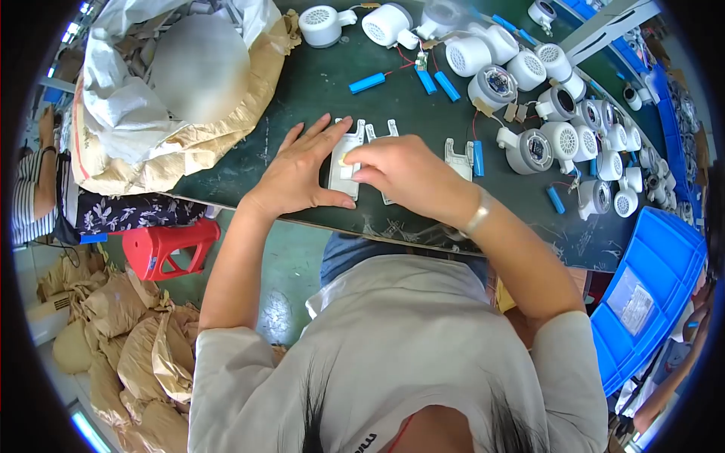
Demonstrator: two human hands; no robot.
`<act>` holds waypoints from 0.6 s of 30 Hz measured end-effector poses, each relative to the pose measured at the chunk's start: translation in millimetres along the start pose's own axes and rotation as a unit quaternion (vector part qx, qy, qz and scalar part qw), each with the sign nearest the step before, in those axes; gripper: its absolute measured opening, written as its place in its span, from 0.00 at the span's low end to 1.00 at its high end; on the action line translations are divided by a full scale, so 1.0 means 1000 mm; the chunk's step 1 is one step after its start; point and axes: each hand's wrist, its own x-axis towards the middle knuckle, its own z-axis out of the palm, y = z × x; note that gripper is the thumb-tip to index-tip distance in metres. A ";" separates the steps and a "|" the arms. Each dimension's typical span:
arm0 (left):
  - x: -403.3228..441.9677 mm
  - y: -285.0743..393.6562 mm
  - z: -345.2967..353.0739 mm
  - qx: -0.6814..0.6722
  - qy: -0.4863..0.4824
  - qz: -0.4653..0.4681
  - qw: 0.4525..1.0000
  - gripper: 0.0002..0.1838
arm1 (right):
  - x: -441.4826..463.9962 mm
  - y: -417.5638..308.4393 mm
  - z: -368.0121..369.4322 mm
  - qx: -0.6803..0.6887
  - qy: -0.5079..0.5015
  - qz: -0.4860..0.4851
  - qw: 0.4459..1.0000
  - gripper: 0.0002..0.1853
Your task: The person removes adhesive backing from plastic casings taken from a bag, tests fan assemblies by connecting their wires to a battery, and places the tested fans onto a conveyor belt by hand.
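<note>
Thumb and fingers of the right hand (404, 170) were closed in a pinch on a small pale-yellow piece (343, 159), too covered to identify. Pinch sat over the middle of a white plastic bracket panel (340, 183), which lay flat on the green tabletop (302, 94). Left hand (298, 172) was open, palm down, along the panel's left side: thumb tip by the near end, fingertips by the far end. Key relation: panel lay between the two hands, long axis pointing away from the body, far end leaning slightly right, pronged end farthest. Left hand framed its length; right hand came across it from the right. Contact beneath the pinch: could not tell.

Just right, a second bracket panel (386, 130) lay partly hidden under the right hand. Farther right, a third bracket panel (457, 160) lay beside a blue battery cell (478, 158). Beyond: wired white fan housings (526, 69). Off left: a paper sack (253, 124).
</note>
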 end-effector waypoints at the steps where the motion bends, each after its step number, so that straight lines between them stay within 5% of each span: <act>1: 0.000 0.000 0.000 -0.012 -0.004 -0.008 1.000 0.60 | 0.007 0.006 0.009 -0.007 -0.016 0.015 1.000 0.11; 5: -0.001 0.003 -0.001 -0.014 -0.008 -0.018 1.000 0.59 | 0.022 0.022 0.034 -0.198 0.056 -0.055 0.977 0.11; 7: 0.000 0.001 0.000 -0.007 -0.004 -0.005 1.000 0.59 | 0.013 -0.002 -0.014 0.022 0.180 -0.007 0.983 0.05; 8: -0.001 0.002 0.000 -0.008 -0.003 -0.008 1.000 0.59 | -0.011 -0.023 -0.052 0.207 0.164 0.114 0.958 0.05; 10: 0.001 0.005 -0.003 -0.007 0.001 -0.003 1.000 0.58 | -0.096 -0.046 -0.110 0.218 0.108 0.231 0.942 0.06; 11: 0.002 0.006 -0.003 0.002 0.002 0.006 1.000 0.57 | -0.143 -0.033 -0.120 0.242 0.040 0.090 0.965 0.06; 12: 0.001 0.006 -0.001 0.013 0.007 0.012 1.000 0.57 | -0.189 -0.032 -0.125 0.326 -0.045 0.118 0.937 0.04; 13: 0.001 0.008 0.000 0.015 0.009 0.025 1.000 0.56 | -0.229 -0.038 -0.127 0.279 -0.141 0.244 0.918 0.03; 16: 0.004 0.010 0.000 -0.095 0.055 0.049 0.993 0.53 | -0.359 -0.024 -0.041 0.322 0.057 0.588 0.740 0.06; 18: 0.019 0.012 -0.016 -0.137 0.109 0.065 0.982 0.44 | -0.469 0.032 0.044 0.246 0.384 0.613 0.645 0.08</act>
